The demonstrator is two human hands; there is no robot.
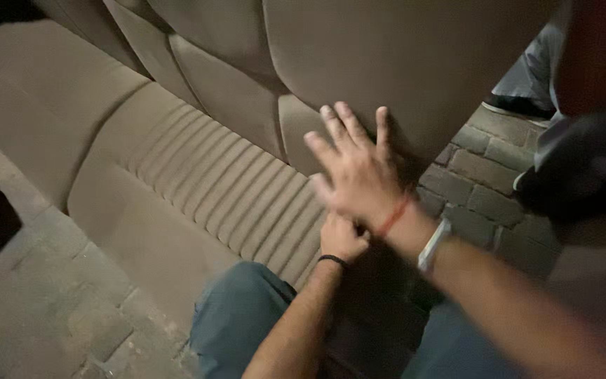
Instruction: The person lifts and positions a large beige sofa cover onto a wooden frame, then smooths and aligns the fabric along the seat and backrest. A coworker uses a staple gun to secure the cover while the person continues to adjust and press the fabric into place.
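One tan car seat [198, 182] lies on brick paving [478, 189]. The right hand [355, 172], fingers spread, presses flat on the seatback's near right edge. The left hand [341, 237] below it is clenched against the ribbed cushion; what it grips is hidden.

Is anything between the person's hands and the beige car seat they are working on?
Nothing visible. The right hand lies flat, fingers spread, against the seat backrest. The left hand sits below it, at the ribbed seat cushion; the right hand partly covers it, so its contact cannot be judged.
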